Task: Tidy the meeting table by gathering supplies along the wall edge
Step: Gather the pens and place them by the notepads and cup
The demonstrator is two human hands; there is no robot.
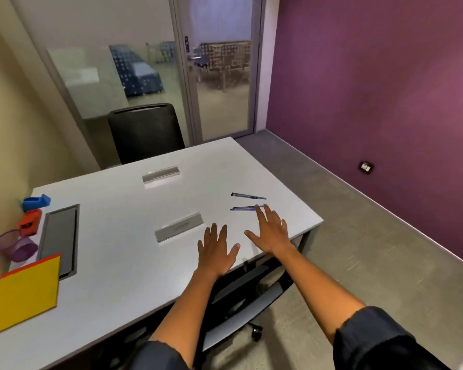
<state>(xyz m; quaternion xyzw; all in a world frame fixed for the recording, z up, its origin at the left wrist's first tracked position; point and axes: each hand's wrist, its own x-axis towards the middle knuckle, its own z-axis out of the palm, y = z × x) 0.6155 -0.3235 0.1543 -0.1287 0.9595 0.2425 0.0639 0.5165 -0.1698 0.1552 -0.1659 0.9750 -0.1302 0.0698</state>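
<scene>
- 2 pens lie side by side on the white table [134,217], well apart from the wall-side cable hatch [59,239]; both long axes run left-right.
- Blue pen [245,208] sits nearer, black pen [247,196] just beyond it.
- Right hand [271,232] is closer, fingers straight, holding nothing, a fingertip at the blue pen.
- Left hand [217,251] is spread flat, empty.

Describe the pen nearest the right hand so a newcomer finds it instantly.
On the white table, look toward the corner nearest the purple wall, where two pens lie almost parallel. It is the blue pen by the right hand fingertips; the dark pen lies farther off.
</scene>
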